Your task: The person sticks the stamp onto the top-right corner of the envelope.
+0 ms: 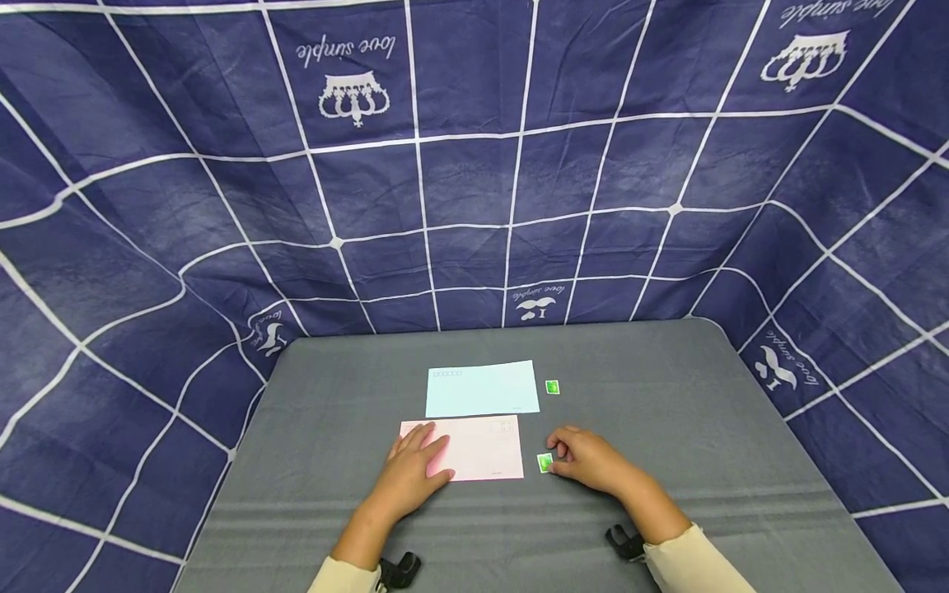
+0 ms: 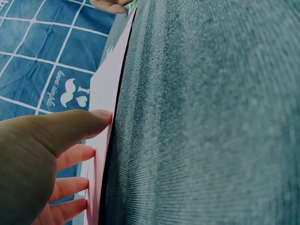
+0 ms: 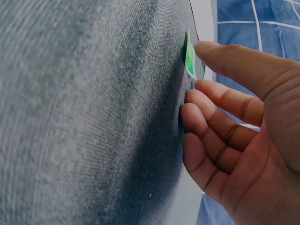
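Observation:
A pink envelope [image 1: 482, 449] lies on the grey table, and my left hand [image 1: 411, 478] rests spread across its left part. Up close in the left wrist view, the thumb [image 2: 101, 117] lies at the envelope's near edge, the other fingertips on its face. My right hand [image 1: 589, 461] is at a small green stamp with a white border [image 1: 544, 463], right of the envelope. In the right wrist view the thumb tip reaches the stamp [image 3: 190, 58]; the loosely curled fingers stay apart from the thumb, close over the cloth.
Behind the pink envelope lies a pale blue envelope [image 1: 482, 390], with a second green stamp [image 1: 552, 387] to its right. Grey cloth covers the table [image 1: 356, 371]. A navy curtain with white grid lines [image 1: 474, 181] rises at the back and both sides.

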Demonstrator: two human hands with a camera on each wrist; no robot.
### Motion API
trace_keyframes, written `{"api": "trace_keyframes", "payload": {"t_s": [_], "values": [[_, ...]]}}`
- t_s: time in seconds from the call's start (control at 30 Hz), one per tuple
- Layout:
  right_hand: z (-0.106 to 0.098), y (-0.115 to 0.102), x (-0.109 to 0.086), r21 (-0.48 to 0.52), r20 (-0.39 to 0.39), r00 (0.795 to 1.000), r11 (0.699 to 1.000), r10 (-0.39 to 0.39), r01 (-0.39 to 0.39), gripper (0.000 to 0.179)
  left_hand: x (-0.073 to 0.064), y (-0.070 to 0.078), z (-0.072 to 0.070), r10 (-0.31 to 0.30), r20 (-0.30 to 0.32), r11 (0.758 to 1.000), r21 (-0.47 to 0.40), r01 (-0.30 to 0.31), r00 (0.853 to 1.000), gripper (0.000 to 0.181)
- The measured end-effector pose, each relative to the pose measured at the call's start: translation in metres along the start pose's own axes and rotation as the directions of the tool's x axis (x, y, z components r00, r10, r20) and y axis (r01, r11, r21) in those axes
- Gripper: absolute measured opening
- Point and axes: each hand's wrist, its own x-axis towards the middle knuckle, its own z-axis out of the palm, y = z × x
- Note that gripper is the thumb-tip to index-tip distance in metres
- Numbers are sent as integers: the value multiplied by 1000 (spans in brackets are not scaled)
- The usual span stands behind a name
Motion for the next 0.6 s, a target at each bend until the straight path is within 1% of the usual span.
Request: {"api": "trace_keyframes", "payload": {"t_s": [0.2,0.4,0.6], "values": [[3,-1,1,-27,-7,1000,1000,-4,4,28,0,0,1,-1,-1,1000,-10,1,1000,57],[5,0,2,-30,-16,1000,1000,5,-6,29,-1,1,1,-12,8,1000,-7,12,1000,59],[7,2,3,-33,-41,999,999,-16,14,28,-2,1,2,-15,12,1000,-14,15,1000,59]]}}
